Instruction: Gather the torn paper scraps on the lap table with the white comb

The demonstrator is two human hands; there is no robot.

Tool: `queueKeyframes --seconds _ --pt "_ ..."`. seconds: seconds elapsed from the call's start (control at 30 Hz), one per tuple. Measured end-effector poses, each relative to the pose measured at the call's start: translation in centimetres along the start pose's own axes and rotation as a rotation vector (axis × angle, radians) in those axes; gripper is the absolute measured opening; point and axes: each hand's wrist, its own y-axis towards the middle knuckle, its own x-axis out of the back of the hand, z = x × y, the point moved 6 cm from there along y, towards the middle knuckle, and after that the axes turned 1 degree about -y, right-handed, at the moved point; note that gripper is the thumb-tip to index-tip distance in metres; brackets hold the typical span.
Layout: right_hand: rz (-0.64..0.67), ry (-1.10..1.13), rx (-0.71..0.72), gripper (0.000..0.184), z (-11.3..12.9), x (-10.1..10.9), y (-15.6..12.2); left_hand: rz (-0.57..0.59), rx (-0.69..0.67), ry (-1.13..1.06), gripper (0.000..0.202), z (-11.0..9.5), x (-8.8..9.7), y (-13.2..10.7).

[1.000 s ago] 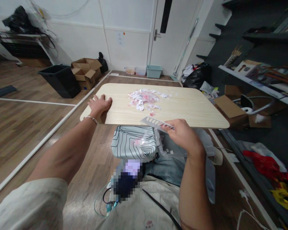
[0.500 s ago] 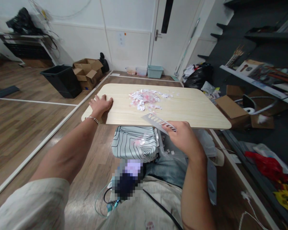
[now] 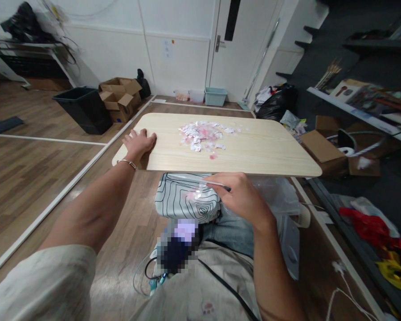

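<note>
My left hand (image 3: 138,143) lies with fingers spread on the left end of the pale wooden tabletop (image 3: 263,151). My right hand (image 3: 235,189) is closed around a thin white slotted plastic strip (image 3: 215,183), seen nearly edge-on just in front of the table's near edge. The strip points left, over a pale case with black contour lines (image 3: 177,196). Torn white and pink paper scraps (image 3: 200,133) form a loose pile in the middle of the tabletop. Closer to me, one small pink scrap (image 3: 213,157) lies apart from the pile.
A clear plastic tub (image 3: 279,194) stands below the table's near edge, partly behind my right hand. Beyond the table's left end are a black bin (image 3: 83,111) and cardboard boxes (image 3: 120,96). On the right, an open carton (image 3: 324,145) stands beside dark shelving.
My right hand has drawn the slotted strip back off the tabletop toward me and turned it nearly edge-on. A pink scrap now shows near the strip's former place. My left hand stays put.
</note>
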Motion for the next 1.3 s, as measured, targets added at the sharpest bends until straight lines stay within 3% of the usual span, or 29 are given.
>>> queueKeyframes --seconds 0.17,0.4,0.7,1.13,1.3 --pt "-0.035 0.051 0.008 0.024 0.3 -0.4 0.2 -0.004 0.0 -0.005 0.089 0.0 -0.1 0.1" --pt "-0.14 0.112 -0.069 0.023 -1.8 -2.0 -0.4 -0.01 0.001 -0.016 0.088 0.2 -0.2 0.4" --pt "-0.07 0.081 -0.199 0.023 -2.6 -3.0 -0.4 0.005 0.007 -0.036 0.089 0.3 -0.2 0.4" --pt "-0.109 0.06 -0.171 0.029 -3.8 -1.9 -0.9 -0.003 0.003 -0.043 0.086 0.2 -0.1 0.3" --pt "-0.291 0.136 -0.206 0.038 -4.2 0.6 -1.7 0.01 -0.001 -0.017 0.081 -0.1 0.1 0.0"
